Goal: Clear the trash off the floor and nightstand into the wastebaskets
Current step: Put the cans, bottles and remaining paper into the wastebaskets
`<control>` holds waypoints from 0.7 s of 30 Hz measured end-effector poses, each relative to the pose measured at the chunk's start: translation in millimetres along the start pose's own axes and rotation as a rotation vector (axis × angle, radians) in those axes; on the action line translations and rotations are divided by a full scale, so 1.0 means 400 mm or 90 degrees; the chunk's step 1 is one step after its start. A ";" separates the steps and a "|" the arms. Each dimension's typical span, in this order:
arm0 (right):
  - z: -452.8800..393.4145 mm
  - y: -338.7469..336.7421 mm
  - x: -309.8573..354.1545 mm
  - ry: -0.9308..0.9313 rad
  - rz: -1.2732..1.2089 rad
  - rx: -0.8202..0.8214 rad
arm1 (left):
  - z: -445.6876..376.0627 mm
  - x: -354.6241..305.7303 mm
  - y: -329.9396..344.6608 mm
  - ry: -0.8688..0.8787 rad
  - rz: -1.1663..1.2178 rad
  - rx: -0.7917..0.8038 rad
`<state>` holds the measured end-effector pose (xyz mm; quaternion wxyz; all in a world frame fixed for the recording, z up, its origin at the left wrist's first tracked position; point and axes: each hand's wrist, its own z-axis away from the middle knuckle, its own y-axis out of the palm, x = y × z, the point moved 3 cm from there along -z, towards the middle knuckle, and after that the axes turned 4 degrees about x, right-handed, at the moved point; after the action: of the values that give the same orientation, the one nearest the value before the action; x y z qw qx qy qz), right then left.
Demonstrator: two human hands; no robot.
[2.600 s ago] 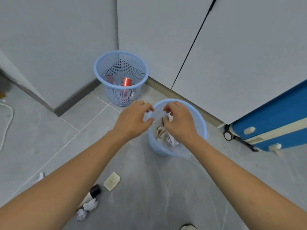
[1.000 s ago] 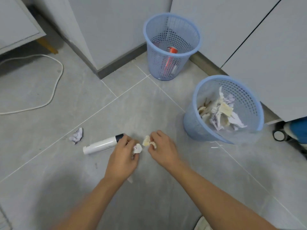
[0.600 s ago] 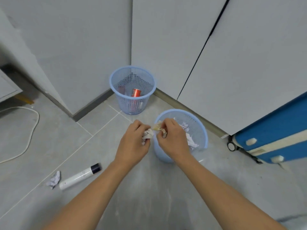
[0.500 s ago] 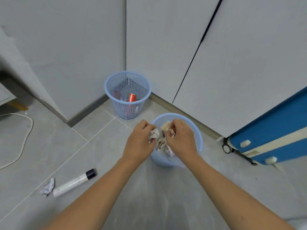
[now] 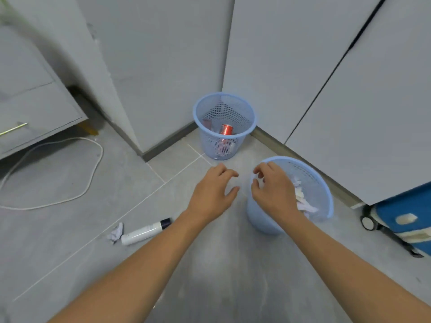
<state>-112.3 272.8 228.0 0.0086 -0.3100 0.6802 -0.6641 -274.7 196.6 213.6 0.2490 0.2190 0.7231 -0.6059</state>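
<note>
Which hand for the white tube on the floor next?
Left. The left hand is empty and on the side of the white tube; the right hand hovers over the near wastebasket, farther away.

far wastebasket (image 5: 224, 127): perforated blue plastic | near wastebasket (image 5: 325, 194): same mesh plastic, crumpled paper (image 5: 300, 199) inside | can (image 5: 226, 129): shiny red metal | tube (image 5: 145, 231), lower left: smooth white plastic | floor (image 5: 58, 183): matt grey tile
</note>
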 end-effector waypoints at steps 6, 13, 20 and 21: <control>-0.010 0.206 0.240 -0.159 -0.075 0.092 | 0.183 0.226 -0.096 -0.145 -0.012 -0.076; 0.075 0.485 0.415 -0.289 -0.084 0.295 | 0.451 0.499 -0.133 -0.357 -0.017 -0.139; 0.109 0.723 0.400 -0.296 -0.004 0.438 | 0.550 0.742 -0.084 -0.523 0.019 -0.122; 0.108 0.748 0.390 -0.291 0.004 0.448 | 0.541 0.769 -0.078 -0.531 0.025 -0.112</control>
<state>-342.8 144.2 13.3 0.2667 -0.4254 0.3937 -0.7700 -513.4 -17.4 14.4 0.5493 -0.0534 0.6051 -0.5739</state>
